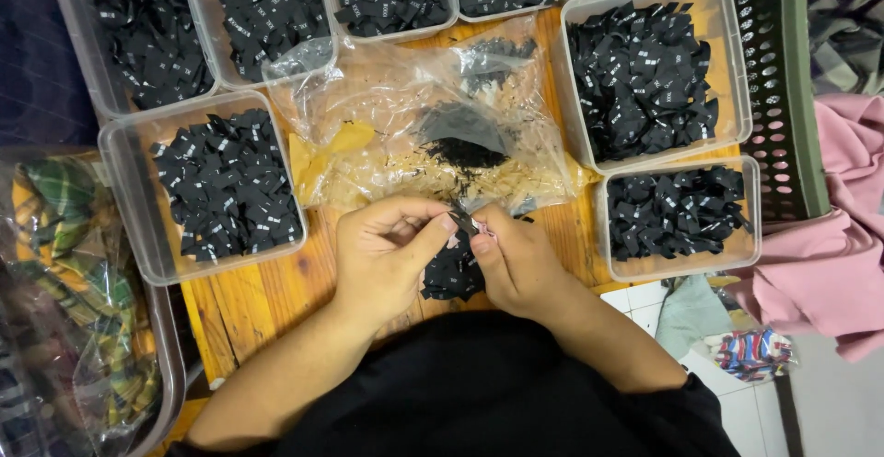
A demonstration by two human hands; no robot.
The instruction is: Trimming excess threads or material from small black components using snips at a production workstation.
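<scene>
My left hand (382, 254) and my right hand (517, 264) meet over the wooden table (249, 300), both pinching one small black fabric label (463, 221) between thumb and fingertips. Under the hands lies a small pile of the same black labels (451, 277). Just beyond the fingers a crumpled clear plastic bag (414, 126) holds more black labels and thread scraps.
Several clear plastic tubs of black labels ring the bag: one at the left (129, 208), two at the right (645, 80) (681, 218), more along the back. A green perforated basket (783, 98) and pink cloth (847, 236) are at the right; bagged plaid fabric (74, 282) at the left.
</scene>
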